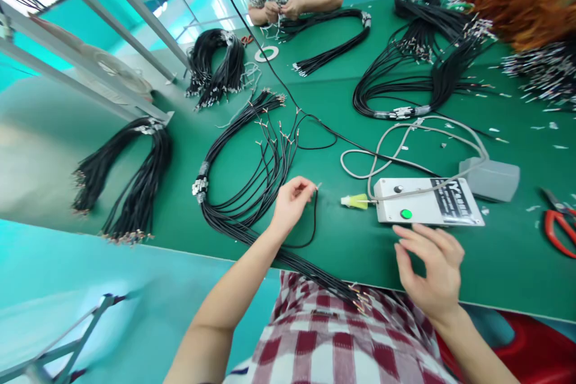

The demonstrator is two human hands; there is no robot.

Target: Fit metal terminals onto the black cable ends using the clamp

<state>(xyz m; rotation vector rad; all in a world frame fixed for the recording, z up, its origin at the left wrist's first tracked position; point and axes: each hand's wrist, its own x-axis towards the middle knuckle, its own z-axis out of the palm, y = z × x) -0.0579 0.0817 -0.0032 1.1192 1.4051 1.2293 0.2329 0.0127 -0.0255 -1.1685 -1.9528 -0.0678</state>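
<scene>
Green table (353,243) as work surface. Left hand (291,203) pinches black wire (315,216) near its tip; wire runs from fingers toward table's front edge. White box (426,207) lies toward right edge; right hand (432,270), fingers apart and empty, is nearer to it.

Near frame centre, the left hand (291,203) pinched a thin black cable (315,216); lower right, the right hand (431,267) hovered, loosely curved, beside a white box (423,199).
</scene>
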